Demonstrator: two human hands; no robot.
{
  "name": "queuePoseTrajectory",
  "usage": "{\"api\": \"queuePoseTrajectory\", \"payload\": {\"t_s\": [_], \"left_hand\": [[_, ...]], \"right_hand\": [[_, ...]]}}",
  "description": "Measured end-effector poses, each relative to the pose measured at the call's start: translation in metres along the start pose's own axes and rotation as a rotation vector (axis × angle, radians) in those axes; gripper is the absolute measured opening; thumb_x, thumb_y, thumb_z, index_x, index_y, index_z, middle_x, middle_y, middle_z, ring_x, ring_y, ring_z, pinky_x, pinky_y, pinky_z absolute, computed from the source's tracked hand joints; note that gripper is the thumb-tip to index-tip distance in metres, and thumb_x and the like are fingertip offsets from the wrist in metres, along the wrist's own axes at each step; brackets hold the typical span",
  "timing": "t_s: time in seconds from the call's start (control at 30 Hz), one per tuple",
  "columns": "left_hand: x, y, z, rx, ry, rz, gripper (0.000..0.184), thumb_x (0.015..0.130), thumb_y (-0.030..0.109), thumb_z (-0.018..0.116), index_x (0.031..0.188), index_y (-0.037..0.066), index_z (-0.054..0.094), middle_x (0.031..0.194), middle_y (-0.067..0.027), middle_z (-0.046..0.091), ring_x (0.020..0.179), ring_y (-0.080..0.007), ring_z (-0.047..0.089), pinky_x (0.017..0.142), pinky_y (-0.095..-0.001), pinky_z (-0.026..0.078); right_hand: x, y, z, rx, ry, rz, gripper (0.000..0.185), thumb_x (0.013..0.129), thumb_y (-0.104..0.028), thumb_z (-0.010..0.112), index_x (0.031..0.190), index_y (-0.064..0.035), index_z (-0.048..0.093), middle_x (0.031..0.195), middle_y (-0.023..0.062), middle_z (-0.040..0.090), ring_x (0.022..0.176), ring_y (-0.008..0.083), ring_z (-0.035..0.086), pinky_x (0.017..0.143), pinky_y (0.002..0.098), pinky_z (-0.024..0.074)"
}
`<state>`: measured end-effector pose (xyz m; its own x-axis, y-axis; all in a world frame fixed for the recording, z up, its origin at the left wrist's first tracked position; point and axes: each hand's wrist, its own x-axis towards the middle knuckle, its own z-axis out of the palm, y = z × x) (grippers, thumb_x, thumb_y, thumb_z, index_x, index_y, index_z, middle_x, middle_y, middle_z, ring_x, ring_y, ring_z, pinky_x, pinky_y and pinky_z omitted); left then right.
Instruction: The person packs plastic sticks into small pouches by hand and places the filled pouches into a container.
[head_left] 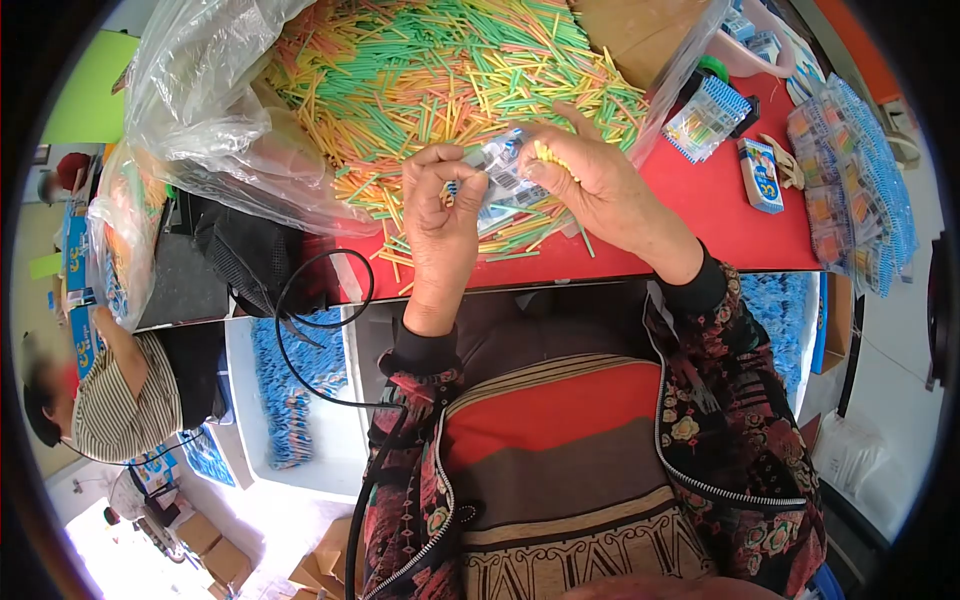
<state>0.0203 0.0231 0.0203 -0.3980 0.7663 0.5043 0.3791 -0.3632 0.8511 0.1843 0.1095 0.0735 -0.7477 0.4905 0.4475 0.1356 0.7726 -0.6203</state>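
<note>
My left hand [440,215] is closed, thumb and fingers pinching one edge of a small clear plastic packet [507,185] with blue and dark print. A bit of blue-striped wrapping shows among its curled fingers. On the other side of the packet, my right hand [610,195] is closed around a small bunch of yellow sticks [555,158], their ends showing by the thumb. Its fingertips meet the packet, partly hidden behind it. Both hands are above the near edge of a large heap of thin green, yellow and orange sticks [430,95].
Clear plastic sheeting [220,120] edges the heap at left. On the red tabletop [690,220] at right lie a filled packet [707,118], a small blue box [761,175] and stacked packets [850,180]. A black cable [285,330] loops near my left arm. Another person [130,395] sits at far left.
</note>
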Motion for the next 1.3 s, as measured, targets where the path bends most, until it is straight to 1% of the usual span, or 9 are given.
{"api": "queuePoseTrajectory", "payload": {"t_s": [0.07,0.13,0.17,0.23,0.33,0.77,1.03,1.27,1.3], "left_hand": [[-0.003,-0.006,0.001,-0.143,0.008,-0.159,0.012,0.081,0.002,0.066,0.088,0.006,0.058,0.107,-0.0047,0.05,0.099,-0.0175,0.049,0.088,-0.0298,0.04],[-0.004,-0.01,0.0,-0.289,0.015,-0.207,0.011,0.082,0.002,0.066,0.088,0.006,0.058,0.108,-0.004,0.049,0.1,-0.0157,0.048,0.087,-0.0286,0.041],[-0.004,-0.01,0.0,-0.436,0.023,-0.254,0.009,0.083,0.003,0.065,0.089,0.006,0.058,0.11,-0.0032,0.047,0.1,-0.0139,0.047,0.086,-0.0274,0.042],[-0.005,-0.003,0.0,-0.484,0.013,-0.304,0.009,0.084,0.002,0.064,0.089,0.006,0.058,0.11,-0.003,0.046,0.1,-0.0126,0.047,0.084,-0.0259,0.043],[-0.007,0.003,0.006,-0.553,-0.004,-0.342,0.007,0.085,0.002,0.062,0.09,0.006,0.059,0.109,-0.0028,0.046,0.099,-0.011,0.047,0.08,-0.0239,0.044],[-0.015,0.01,0.015,-0.592,-0.019,-0.369,0.006,0.086,0.001,0.061,0.088,0.006,0.058,0.109,-0.0024,0.047,0.099,-0.0113,0.048,0.084,-0.025,0.042],[-0.016,0.018,0.02,-0.805,0.041,-0.438,0.004,0.087,0.002,0.059,0.088,0.006,0.058,0.108,-0.0015,0.05,0.096,-0.0109,0.05,0.085,-0.0257,0.04],[-0.015,0.014,0.02,-0.769,0.077,-0.384,0.005,0.085,0.002,0.061,0.088,0.006,0.058,0.107,-0.0016,0.048,0.097,-0.0116,0.049,0.083,-0.025,0.041],[-0.015,0.012,0.02,-0.769,0.078,-0.386,0.005,0.085,0.002,0.061,0.088,0.006,0.058,0.107,-0.0016,0.048,0.097,-0.0116,0.049,0.083,-0.025,0.041]], "right_hand": [[0.0,-0.005,-0.003,0.045,-0.033,0.038,0.018,0.095,-0.02,0.049,0.096,-0.0025,0.053,0.095,0.0086,0.062,0.109,0.0226,0.057,0.103,0.0411,0.0343],[0.004,-0.013,-0.011,0.501,0.061,0.341,0.022,0.097,-0.022,0.046,0.096,-0.0019,0.052,0.1,0.0131,0.062,0.109,0.0272,0.057,0.099,0.0395,0.0387],[0.007,-0.013,-0.013,0.502,0.061,0.34,0.022,0.097,-0.022,0.046,0.096,-0.0019,0.052,0.1,0.0131,0.062,0.109,0.0272,0.057,0.099,0.0395,0.0387],[0.012,-0.009,-0.017,1.009,0.32,0.278,0.025,0.098,-0.026,0.043,0.097,-0.0024,0.051,0.108,0.0195,0.06,0.109,0.0305,0.057,0.097,0.0401,0.0404],[0.022,-0.014,-0.011,1.216,0.44,0.196,0.028,0.099,-0.03,0.041,0.099,-0.0034,0.051,0.113,0.0245,0.058,0.109,0.0325,0.057,0.096,0.0407,0.042],[0.037,-0.036,0.026,1.117,0.653,0.154,0.036,0.098,-0.035,0.042,0.098,0.0001,0.05,0.111,0.0247,0.057,0.107,0.035,0.057,0.095,0.0415,0.0425],[0.024,-0.036,0.04,0.885,0.572,0.166,0.03,0.101,-0.029,0.034,0.103,-0.0021,0.046,0.111,0.0231,0.059,0.103,0.0275,0.058,0.092,0.0359,0.0434],[0.015,-0.022,0.034,0.721,0.475,0.183,0.028,0.099,-0.028,0.038,0.104,-0.0025,0.05,0.115,0.0186,0.059,0.107,0.0208,0.055,0.093,0.0333,0.0419],[0.013,-0.016,0.032,0.869,0.323,0.252,0.03,0.098,-0.028,0.04,0.11,-0.002,0.05,0.118,0.0183,0.057,0.11,0.0211,0.054,0.095,0.0332,0.0408]]}}
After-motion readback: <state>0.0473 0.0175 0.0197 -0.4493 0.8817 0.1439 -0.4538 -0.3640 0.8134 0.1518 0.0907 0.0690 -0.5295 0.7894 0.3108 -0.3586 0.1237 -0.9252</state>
